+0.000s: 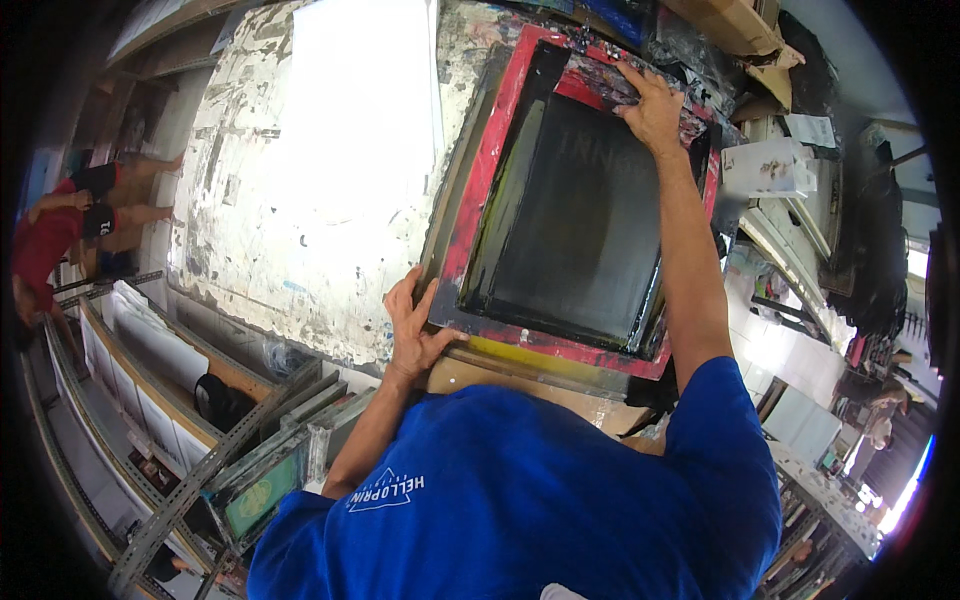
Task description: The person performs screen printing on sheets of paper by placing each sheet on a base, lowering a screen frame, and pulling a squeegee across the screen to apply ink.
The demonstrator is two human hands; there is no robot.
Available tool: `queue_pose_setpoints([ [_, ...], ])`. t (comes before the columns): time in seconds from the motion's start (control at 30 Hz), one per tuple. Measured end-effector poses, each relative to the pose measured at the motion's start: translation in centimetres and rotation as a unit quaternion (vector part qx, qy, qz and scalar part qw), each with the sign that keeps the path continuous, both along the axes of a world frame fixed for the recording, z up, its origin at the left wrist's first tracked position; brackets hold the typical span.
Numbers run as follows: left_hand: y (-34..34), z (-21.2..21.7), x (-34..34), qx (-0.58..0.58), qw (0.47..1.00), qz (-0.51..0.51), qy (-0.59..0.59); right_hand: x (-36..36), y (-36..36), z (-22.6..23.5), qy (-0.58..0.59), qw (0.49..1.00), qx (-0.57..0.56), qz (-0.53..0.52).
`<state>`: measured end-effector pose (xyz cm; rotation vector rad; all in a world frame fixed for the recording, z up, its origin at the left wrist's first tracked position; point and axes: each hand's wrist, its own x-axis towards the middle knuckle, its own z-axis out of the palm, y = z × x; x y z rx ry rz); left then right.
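A screen-printing frame [483, 160] with red, ink-stained edges lies slightly tilted in front of me. Its dark mesh [580, 230] carries faint lettering, and wet black ink shines along the sides. Across the far end rests an ink-smeared squeegee [590, 82]. My right hand [655, 108] reaches over and is closed on it, with thumb and fingers on either side. At the frame's near left corner is my left hand [408, 328], fingers spread and thumb touching the edge. Left of the frame, white sheets [365, 110] lie on a paint-flaked board [240, 190].
Metal shelving with boards [180, 370] stands at the lower left, beside a green-meshed screen [262, 505]. A person in red [50, 240] is at the far left. Cardboard [725, 30] and a white box [770, 168] lie to the right of the frame.
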<state>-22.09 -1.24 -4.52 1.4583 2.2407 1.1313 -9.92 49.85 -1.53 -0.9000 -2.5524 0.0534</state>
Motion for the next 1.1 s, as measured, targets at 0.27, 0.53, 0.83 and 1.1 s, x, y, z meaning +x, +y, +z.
queue_pose_setpoints([
  [0.27,-0.5,-0.3,0.1,0.004,1.0,-0.003,0.01,-1.4,2.7,1.5,0.042,0.996,-0.076,0.024],
  [0.53,-0.6,-0.2,0.8,0.009,0.999,0.007,-0.044,3.7,-0.9,5.2,0.16,0.95,-0.265,-0.033],
  [0.83,1.3,3.5,0.9,0.184,0.981,0.047,-0.042,9.2,-23.4,16.0,0.105,0.937,-0.333,-0.019],
  [1.1,10.0,14.2,1.1,0.366,0.904,0.111,-0.19,9.4,-29.0,27.6,0.001,0.999,-0.015,0.028],
])
